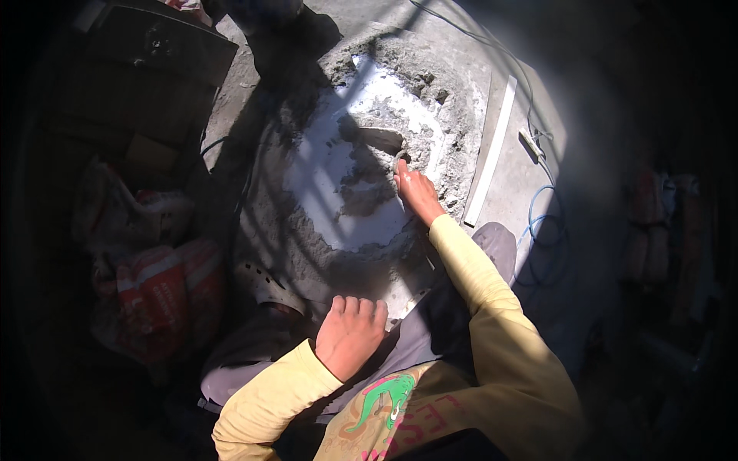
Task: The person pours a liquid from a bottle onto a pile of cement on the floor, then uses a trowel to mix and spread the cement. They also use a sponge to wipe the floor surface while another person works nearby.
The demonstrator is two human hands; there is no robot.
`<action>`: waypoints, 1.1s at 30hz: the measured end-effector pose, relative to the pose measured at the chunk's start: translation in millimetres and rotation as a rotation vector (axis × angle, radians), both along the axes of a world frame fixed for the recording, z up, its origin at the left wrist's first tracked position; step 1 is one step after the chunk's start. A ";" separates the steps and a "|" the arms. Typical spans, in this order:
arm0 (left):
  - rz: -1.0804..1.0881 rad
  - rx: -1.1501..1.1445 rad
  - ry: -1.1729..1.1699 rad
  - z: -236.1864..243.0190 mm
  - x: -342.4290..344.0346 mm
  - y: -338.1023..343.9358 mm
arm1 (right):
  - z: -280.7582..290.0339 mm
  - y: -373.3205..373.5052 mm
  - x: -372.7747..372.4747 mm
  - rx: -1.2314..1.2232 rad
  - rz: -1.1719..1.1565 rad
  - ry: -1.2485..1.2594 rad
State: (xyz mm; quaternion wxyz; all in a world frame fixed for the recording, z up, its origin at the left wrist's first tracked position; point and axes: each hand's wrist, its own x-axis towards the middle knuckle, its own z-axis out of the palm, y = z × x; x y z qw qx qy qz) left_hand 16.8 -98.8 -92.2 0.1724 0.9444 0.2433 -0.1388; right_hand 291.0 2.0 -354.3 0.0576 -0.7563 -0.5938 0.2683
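My right hand is closed around the handle of a trowel. The trowel's grey blade touches the middle of a mound of rough grey sand-like material. White powder lies in a wide ring on that mound, with a grey patch inside it. Closer to me, my left hand rests by my leg, back upward, fingers curled and side by side. Nothing shows in it, though its fingertips are hidden. Barred shadows fall across the powder.
Right of the mound lies a long pale straight bar, beside a cable and a blue coiled cord. Red and white sacks are on the left. A person's dark-clothed leg stands at the far side.
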 end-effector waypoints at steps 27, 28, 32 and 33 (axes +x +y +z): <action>0.106 -0.026 -0.064 5.2 -26.0 -3.8 | 2.4 151.5 124.1 0.267 0.062 -0.247; 0.090 -0.030 -0.014 3.8 -26.7 -5.3 | -1.1 169.7 123.1 0.304 0.068 -0.287; 0.066 -0.014 0.053 2.7 -26.3 -10.6 | -35.2 207.0 98.7 0.214 0.015 -0.185; 0.071 -0.032 0.050 4.1 -25.5 -10.2 | -41.0 204.8 95.2 0.235 0.017 -0.167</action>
